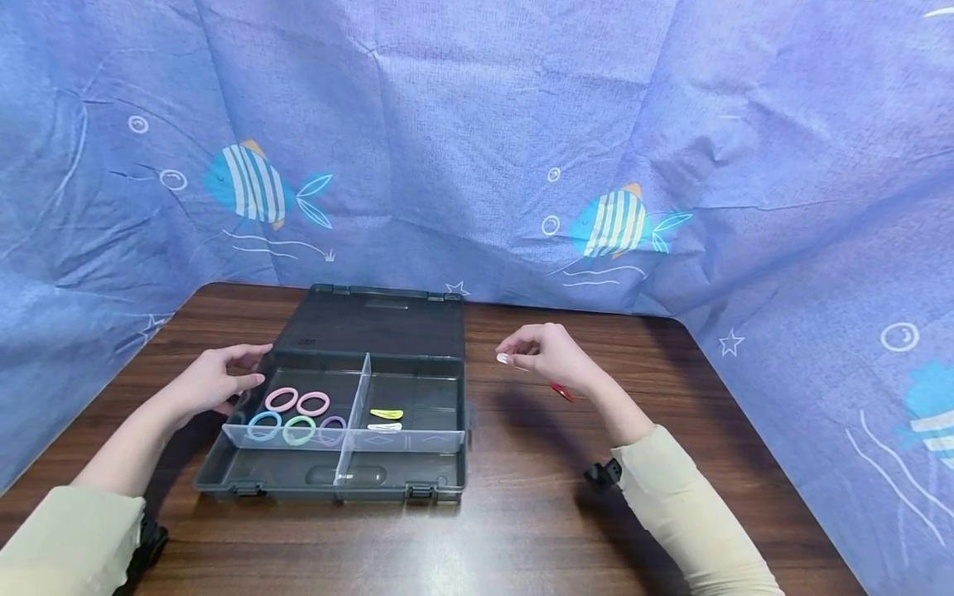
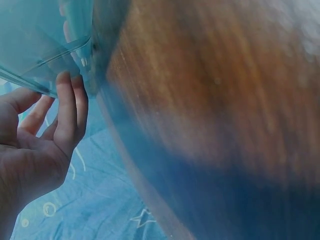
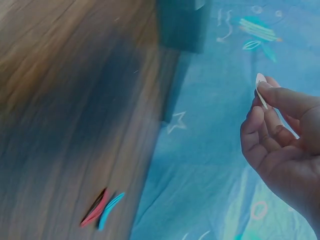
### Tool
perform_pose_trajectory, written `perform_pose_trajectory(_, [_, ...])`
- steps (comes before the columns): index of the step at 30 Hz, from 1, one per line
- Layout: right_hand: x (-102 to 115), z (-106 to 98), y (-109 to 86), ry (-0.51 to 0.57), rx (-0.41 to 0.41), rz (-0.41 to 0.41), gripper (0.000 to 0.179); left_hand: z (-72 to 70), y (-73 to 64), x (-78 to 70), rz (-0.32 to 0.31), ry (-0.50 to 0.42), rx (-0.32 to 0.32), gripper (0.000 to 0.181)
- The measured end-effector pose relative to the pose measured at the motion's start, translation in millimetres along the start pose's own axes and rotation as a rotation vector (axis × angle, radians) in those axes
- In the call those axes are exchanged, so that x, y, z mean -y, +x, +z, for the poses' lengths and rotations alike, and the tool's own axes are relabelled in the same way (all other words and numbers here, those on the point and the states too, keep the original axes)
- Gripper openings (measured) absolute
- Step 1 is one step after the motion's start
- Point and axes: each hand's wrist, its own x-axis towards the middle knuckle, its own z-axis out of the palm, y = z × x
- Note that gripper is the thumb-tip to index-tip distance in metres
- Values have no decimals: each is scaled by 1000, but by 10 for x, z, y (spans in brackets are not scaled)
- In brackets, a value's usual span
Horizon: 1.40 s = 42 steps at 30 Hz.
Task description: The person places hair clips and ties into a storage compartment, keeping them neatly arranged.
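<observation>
A smoky see-through divided box [image 1: 398,472] lies with its lid [image 1: 387,323] folded back. My left hand [image 1: 209,379] touches the box's left side with relaxed fingers, which also meet the wall in the left wrist view. In the right wrist view, my right hand [image 3: 280,135] pinches a white hair clip [image 3: 260,82] between thumb and fingers, above the table to the box's right. Several hair ties [image 1: 312,404], including pink, blue, green and purple, sit in the back left compartment. A yellow hair clip [image 1: 386,414] and a white one [image 1: 384,427] lie in the back right compartment.
On the table [image 1: 514,530], a red hair clip [image 3: 95,209] and a blue hair clip [image 3: 110,210] lie side by side below the right hand. A blue cloth [image 1: 462,165] with printed fish hangs behind the table and at its sides.
</observation>
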Motion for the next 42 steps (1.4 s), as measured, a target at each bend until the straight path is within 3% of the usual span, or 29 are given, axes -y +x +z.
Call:
perform_pose_trajectory(9, [262,70,103,4,-65,-122,13,-5,1,-4,2,8,-7,60])
perform_pose_trajectory(20, [484,258,262,122,-78,-171,16,-7,9,-15,17,20,-9,58])
perform_pose_trajectory(34, [561,614,557,191,22,-150,13,-8,6,-1,5,-2,2,58])
perform_pose_trajectory(42, [540,855,708,248,83,-96,12,-4,4,-11,4,-6,-3,58])
